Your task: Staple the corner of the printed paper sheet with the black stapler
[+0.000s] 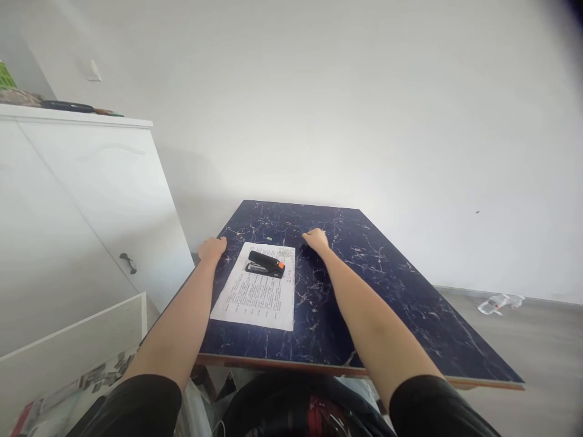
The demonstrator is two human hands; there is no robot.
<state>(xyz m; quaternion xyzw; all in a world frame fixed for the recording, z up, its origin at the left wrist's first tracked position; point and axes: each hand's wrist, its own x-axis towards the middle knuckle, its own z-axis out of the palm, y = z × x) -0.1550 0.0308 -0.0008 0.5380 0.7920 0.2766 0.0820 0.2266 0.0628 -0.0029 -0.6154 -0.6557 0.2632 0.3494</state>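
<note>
Stapler (266, 261), black with an orange patch at its right end, lies on the upper part of a printed sheet of paper (259, 303), between my two hands. From the left: a white cabinet (95, 200) with a dark handle (128, 263). Next, my left hand (212, 249) rests at the left edge of a dark blue, marble-patterned table (373, 261), its fingers bent; I cannot tell whether they grip that edge. Then comes the paper, near that hand, with the stapler's arms parted at the left end. Just beyond the paper sits a pale greenish scrap (269, 238), too small to identify. My right hand (317, 238) is right of the paper, fingers curled inward; whether they grasp anything, I cannot tell. Far right, crumpled clear plastic (494, 304) lies on the floor.
</note>
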